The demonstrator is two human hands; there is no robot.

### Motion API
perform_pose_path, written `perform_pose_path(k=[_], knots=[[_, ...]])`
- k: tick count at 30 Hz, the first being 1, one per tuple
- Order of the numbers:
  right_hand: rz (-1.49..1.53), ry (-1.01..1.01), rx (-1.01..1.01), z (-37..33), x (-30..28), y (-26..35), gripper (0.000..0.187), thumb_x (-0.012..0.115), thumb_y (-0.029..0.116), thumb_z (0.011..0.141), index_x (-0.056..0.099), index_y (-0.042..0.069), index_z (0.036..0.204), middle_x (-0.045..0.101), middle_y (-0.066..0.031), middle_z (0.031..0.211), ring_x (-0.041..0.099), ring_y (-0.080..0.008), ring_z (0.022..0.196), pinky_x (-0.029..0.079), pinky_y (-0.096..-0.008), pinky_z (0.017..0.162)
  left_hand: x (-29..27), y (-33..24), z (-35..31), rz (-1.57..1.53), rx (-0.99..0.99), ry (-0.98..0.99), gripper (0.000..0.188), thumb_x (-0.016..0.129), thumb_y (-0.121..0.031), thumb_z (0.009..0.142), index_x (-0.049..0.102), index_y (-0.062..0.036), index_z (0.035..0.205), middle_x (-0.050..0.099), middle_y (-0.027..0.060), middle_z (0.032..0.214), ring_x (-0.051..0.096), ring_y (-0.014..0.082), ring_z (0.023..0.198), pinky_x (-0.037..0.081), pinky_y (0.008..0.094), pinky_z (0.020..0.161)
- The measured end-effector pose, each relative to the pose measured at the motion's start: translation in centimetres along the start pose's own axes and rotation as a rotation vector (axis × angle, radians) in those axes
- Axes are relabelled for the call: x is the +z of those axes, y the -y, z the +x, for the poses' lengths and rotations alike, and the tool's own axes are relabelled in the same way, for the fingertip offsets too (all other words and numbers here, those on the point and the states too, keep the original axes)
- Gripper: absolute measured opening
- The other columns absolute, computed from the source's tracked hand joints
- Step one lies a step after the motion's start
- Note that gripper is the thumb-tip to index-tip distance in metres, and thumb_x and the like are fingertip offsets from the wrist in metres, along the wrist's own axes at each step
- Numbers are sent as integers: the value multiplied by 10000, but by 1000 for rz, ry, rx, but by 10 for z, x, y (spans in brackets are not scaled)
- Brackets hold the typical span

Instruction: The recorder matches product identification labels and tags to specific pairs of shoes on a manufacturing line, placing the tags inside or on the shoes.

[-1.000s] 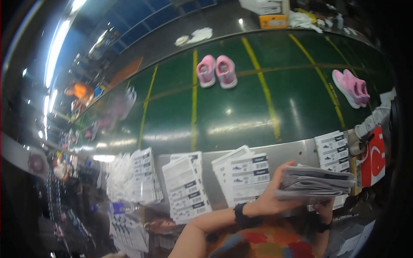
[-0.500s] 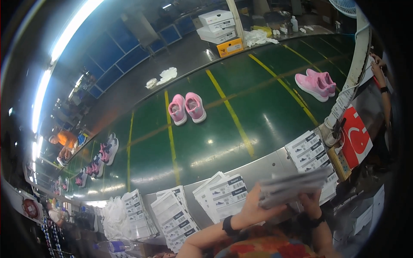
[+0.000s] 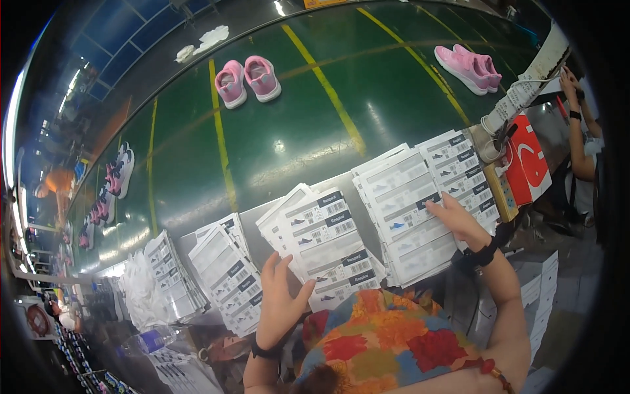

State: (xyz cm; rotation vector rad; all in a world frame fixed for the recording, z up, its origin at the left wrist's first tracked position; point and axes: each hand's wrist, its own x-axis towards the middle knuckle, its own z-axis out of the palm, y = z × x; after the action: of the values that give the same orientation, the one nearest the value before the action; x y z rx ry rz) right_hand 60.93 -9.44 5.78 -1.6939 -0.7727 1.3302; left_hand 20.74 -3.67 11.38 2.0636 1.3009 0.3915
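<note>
A thick stack of white label sheets point(image 3: 400, 226) lies on the metal ledge in front of me. My right hand point(image 3: 464, 224) rests on its right side, thumb and fingers laid out over the top sheet rather than wrapped round it. Just left of it is another stack of label sheets point(image 3: 321, 240), printed with small shoe pictures and dark blocks. Beside that stack's lower left edge, my left hand point(image 3: 281, 302) has its fingers spread and holds nothing. Whether its fingertips touch the paper, I cannot tell.
Beyond the ledge runs a green conveyor belt point(image 3: 289, 138) with yellow lines. It carries two pink sneakers point(image 3: 247, 82), another pink pair point(image 3: 468, 69) and darker shoes point(image 3: 118, 172). More sheets point(image 3: 226, 276) lie left, near a plastic bottle point(image 3: 149, 340). A post point(image 3: 528, 85) stands right.
The bundle of sheets that both hands held in the air now lies on the ledge. My left hand has moved away to the left, fingers spread. The view has tilted down.
</note>
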Motion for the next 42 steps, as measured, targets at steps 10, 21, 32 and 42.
perform_pose_path(k=[10, 21, 32, 42], knots=[[-810, -253, -471, -64, 29, 78, 525, 714, 199, 892, 545, -92, 1294, 650, -271, 1218, 628, -404, 1153, 495, -401, 976, -137, -82, -27, -467, 1008, 659, 476, 762, -225, 853, 599, -8, 1245, 611, 223, 1299, 624, 384, 1150, 501, 388, 958], [-110, 1126, -1237, -137, 147, 153, 225, 577, 174, 966, 630, -7, 1090, 662, -142, 983, 660, -319, 916, 542, -401, 761, -150, -114, -4, -380, 1401, 1080, 152, 552, -135, 913, 642, -14, 928, 566, 91, 824, 605, 250, 772, 504, 506, 889], [-210, 1263, -1512, -148, 246, 128, 251, 450, 193, 985, 605, 11, 1062, 636, -129, 900, 636, -302, 844, 521, -422, 697, -163, -113, 9, -522, 1433, 909, 139, 577, -71, 908, 675, -23, 821, 578, 56, 715, 686, 250, 775, 548, 478, 788], [-135, 1141, -1583, -147, 241, 127, 265, 468, 205, 973, 599, 10, 1095, 628, -138, 896, 634, -306, 842, 527, -410, 692, -169, -113, 9, -461, 1426, 931, 191, 556, -123, 964, 695, -39, 864, 598, 61, 766, 661, 245, 804, 545, 488, 832]])
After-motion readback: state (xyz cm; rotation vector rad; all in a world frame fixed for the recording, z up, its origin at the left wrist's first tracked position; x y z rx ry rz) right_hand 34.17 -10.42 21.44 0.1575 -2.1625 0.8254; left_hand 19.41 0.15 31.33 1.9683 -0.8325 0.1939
